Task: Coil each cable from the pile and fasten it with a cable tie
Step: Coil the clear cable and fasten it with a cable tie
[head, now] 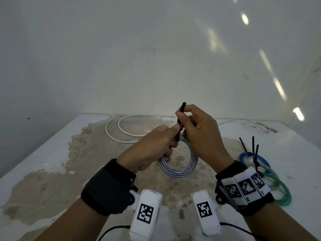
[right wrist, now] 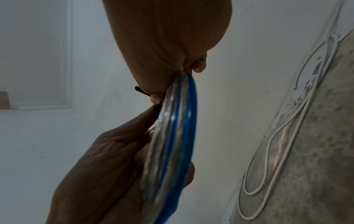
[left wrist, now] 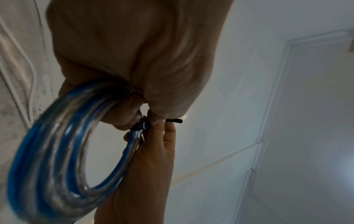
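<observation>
A coil of clear and blue cable [head: 180, 164] [left wrist: 57, 159] [right wrist: 176, 128] hangs in the air over the middle of the table. My left hand [head: 156, 141] grips the coil at its top, fingers curled round the strands. A black cable tie [head: 180, 119] stands upright there, wrapped round the coil. My right hand [head: 196, 129] pinches the tie's tail between thumb and forefinger; its black tip [left wrist: 177, 120] [right wrist: 138, 89] pokes past the fingers. Where the tie passes round the strands is mostly hidden by fingers.
A loose white cable [head: 121, 131] [right wrist: 272, 151] curves across the worn table top [head: 52, 171] behind my hands. Tied blue, clear and green coils [head: 271, 174] with upright black tie tails lie at the right. A thin white cable [head: 250, 125] lies at the far right by the wall.
</observation>
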Demonstrator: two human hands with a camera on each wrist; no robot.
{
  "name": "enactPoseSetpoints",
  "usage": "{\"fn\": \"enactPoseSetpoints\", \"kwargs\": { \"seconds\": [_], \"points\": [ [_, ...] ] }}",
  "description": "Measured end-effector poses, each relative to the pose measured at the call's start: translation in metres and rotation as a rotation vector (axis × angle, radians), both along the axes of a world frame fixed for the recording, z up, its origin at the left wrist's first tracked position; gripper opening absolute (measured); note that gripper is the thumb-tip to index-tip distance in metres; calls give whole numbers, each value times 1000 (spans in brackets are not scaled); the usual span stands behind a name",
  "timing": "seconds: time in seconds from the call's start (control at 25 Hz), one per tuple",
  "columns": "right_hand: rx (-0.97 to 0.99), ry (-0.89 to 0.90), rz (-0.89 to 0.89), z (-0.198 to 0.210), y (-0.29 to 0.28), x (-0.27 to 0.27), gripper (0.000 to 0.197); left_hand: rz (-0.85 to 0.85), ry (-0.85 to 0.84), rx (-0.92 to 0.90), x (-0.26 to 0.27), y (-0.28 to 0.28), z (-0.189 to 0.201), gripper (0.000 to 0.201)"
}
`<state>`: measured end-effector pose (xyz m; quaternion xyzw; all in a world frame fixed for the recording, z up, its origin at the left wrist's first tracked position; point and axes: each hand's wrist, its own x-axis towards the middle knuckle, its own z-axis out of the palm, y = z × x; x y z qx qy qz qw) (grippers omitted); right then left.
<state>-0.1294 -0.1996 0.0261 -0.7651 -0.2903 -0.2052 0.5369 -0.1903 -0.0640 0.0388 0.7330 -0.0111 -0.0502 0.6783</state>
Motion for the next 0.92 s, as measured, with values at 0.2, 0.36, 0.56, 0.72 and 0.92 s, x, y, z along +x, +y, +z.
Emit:
{"fn": "enactPoseSetpoints", "kwargs": {
  "seconds": [0.2,0.36,0.56,0.72,0.92],
  "points": [
    [-31,60,5,3,-1,2,8,21,-40,41,3,1,-6,31],
    [-4,131,23,12,-2,7,7,13,-93,117,8,1,-11,28],
    [111,212,68,17,2,8,9,28,-151,153,10,1,-11,24],
    [115,221,56,24,0,11,10,75,-218,152,17,1,-4,25],
    [111,289,57,31,-7,15,11,54,-288,179,24,-3,-8,26]
  ]
}}
